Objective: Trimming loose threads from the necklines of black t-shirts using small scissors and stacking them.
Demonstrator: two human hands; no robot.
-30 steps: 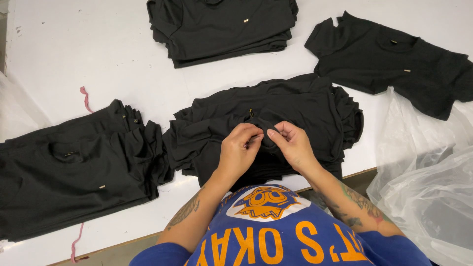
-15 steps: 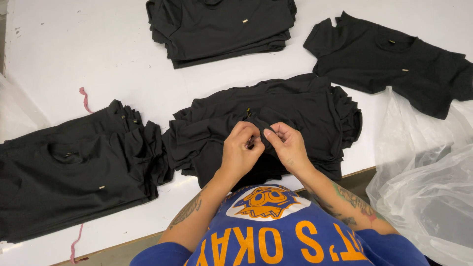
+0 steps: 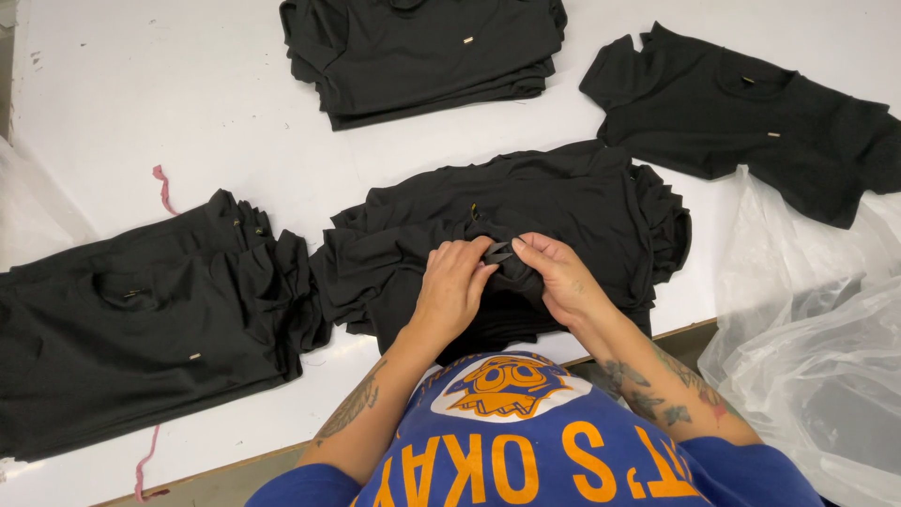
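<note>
While both hands are meeting over the middle pile of black T-shirts [image 3: 526,202], the left hand [image 3: 450,291] and the right hand [image 3: 561,280] are each pinching a small dark tag [image 3: 498,252] together with a bunched fold of the top shirt's fabric. The fingers of both are curling shut on that fold, thumbs and forefingers almost touching one another across it. The tag is sitting right between the two sets of fingertips, its free end pointing up and away from the person; its long axis cannot be told, as it is too small. The pile is lying beneath and beyond the grip, its long axis running left to right across the white table [image 3: 169,103].

Left of the grip, a second stack of black garments [image 3: 131,319] is lying near the table edge. Well beyond the grip, a folded stack of black shirts [image 3: 422,47] is resting, and to the far right a single black T-shirt [image 3: 751,113] is spreading flat. Right of the grip, a clear plastic bag [image 3: 807,347] is hanging over the edge.
</note>
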